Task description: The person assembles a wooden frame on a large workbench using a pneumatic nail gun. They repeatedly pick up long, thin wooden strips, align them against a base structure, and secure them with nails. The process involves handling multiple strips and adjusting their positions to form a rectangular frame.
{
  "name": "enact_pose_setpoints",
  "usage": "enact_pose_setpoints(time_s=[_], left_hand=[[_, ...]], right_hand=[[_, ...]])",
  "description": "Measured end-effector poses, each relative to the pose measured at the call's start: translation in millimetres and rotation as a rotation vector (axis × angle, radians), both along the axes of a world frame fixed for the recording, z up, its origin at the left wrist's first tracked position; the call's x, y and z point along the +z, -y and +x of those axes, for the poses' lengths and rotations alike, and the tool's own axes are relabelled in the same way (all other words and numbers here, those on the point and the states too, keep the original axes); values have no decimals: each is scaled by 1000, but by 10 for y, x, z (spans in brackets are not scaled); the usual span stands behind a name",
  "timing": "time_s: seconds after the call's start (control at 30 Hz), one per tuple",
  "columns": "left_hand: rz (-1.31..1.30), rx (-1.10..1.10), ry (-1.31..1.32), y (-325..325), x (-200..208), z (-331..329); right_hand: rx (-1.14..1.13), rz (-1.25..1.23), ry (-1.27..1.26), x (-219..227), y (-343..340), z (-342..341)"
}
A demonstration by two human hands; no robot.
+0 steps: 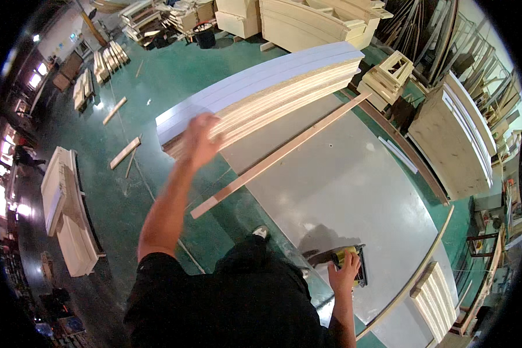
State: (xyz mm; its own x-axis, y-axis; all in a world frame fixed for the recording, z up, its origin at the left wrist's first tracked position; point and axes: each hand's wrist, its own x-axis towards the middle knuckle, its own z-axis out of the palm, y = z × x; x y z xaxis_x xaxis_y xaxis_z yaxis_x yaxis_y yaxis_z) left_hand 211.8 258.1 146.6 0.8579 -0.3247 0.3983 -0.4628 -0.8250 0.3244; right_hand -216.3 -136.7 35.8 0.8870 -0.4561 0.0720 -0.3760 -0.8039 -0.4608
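Observation:
My left hand (pixel 202 144) is raised over the near left end of a stack of long boards (pixel 284 95) with a pale bluish-white top layer. It is slightly blurred, its fingers look apart, and nothing shows in it; whether it touches the boards I cannot tell. Low on the right, my right hand (pixel 343 272) is wrapped round a yellow-and-black power tool (pixel 361 268) that rests on a large grey sheet (pixel 354 185). The hand covers much of the tool, so its exact kind is hidden. Across the sheet's far left part lies a long narrow wood strip (pixel 278 156).
A thin bent strip (pixel 414 278) and a short stack of pale boards (pixel 436 301) lie at the right. Large wooden pieces stand at the back (pixel 316 23), the right (pixel 451 142) and the left (pixel 72 220). Loose offcuts (pixel 124 152) lie on the green floor.

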Motion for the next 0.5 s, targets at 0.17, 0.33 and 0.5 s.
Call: enact_pose_setpoints(time_s=[0.17, 0.33, 0.5], left_hand=[[267, 246, -66, -944, 256, 307], [262, 142, -190, -1073, 146, 547], [247, 50, -44, -1199, -90, 563]], right_hand=[[-129, -71, -111, -81, -59, -80], [-227, -12, -385, -198, 113, -479], [-223, -145, -288, 60, 448, -883]])
